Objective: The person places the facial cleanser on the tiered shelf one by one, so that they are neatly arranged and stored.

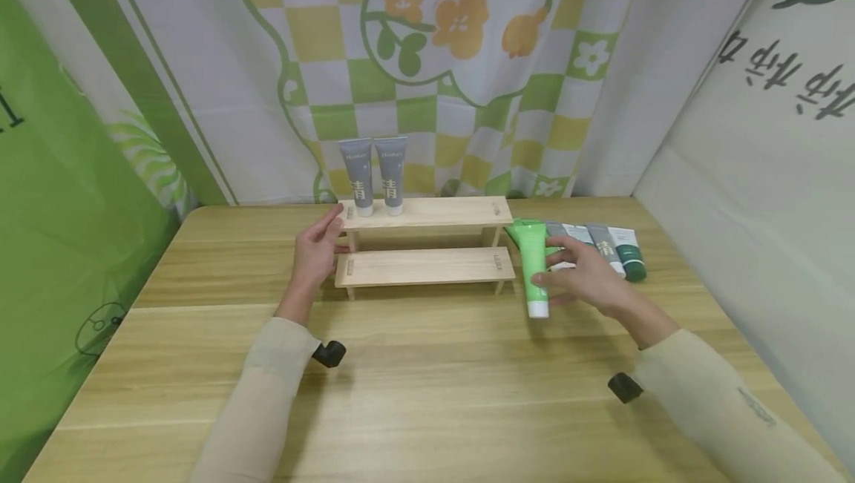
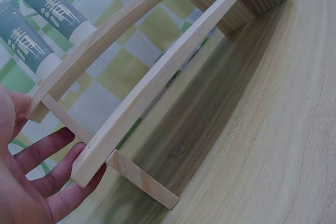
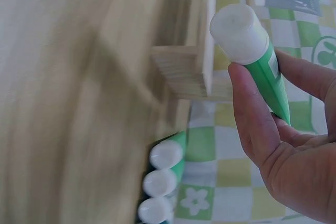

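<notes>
My left hand [image 1: 315,249] holds the left end of a two-tier wooden shelf [image 1: 427,266], its fingers [image 2: 44,150] spread along the ends of both boards. Two grey-blue squeeze tubes stand side by side, caps down, on the upper tier: a left tube [image 1: 359,175] and a right tube [image 1: 391,175]. Off the shelf's right end, my right hand [image 1: 588,275] pinches a bright green squeeze tube [image 1: 532,264] between thumb and fingers. Its white cap [image 3: 239,31] points down and toward me. The lower tier's board [image 1: 427,268] bears nothing.
Several more tubes lie in a row on the table at the right, among them a white and dark green tube [image 1: 628,253] and a grey one [image 1: 604,245]. The wooden table [image 1: 427,394] ends at a patterned curtain [image 1: 467,134] behind the shelf.
</notes>
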A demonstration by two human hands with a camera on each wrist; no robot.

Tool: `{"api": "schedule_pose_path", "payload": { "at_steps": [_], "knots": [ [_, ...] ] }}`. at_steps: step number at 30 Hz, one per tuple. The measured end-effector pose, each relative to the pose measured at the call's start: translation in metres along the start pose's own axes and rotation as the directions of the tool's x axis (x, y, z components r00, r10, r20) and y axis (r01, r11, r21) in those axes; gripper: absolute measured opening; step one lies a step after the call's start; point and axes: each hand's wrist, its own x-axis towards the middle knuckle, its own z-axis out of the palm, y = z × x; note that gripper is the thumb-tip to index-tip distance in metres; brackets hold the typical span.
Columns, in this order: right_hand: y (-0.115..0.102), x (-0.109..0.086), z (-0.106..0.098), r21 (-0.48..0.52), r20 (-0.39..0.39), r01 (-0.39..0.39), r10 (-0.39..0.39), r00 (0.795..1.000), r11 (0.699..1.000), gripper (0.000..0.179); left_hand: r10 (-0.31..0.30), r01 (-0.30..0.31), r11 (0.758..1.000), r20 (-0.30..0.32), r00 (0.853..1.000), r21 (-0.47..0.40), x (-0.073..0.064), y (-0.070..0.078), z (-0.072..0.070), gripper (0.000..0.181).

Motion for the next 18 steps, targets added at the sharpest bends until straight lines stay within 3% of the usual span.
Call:
{"api": "schedule_pose_path", "payload": {
  "at_steps": [10, 18],
  "knots": [
    [-0.041, 0.011, 0.009, -0.028, -0.007, 0.08, -0.08, 0.997, 0.996, 0.081, -0.019, 0.019, 1.0, 0.0, 1.0, 0.0, 0.0, 0.001, 0.0, 0.042],
    [-0.066, 0.024, 0.02, -0.064, -0.001, 0.127, -0.127, 0.992, 0.99, 0.079, 0.003, -0.003, 1.0, 0.002, 1.0, -0.009, 0.001, 0.0, 0.0, 0.043]
  ]
}}
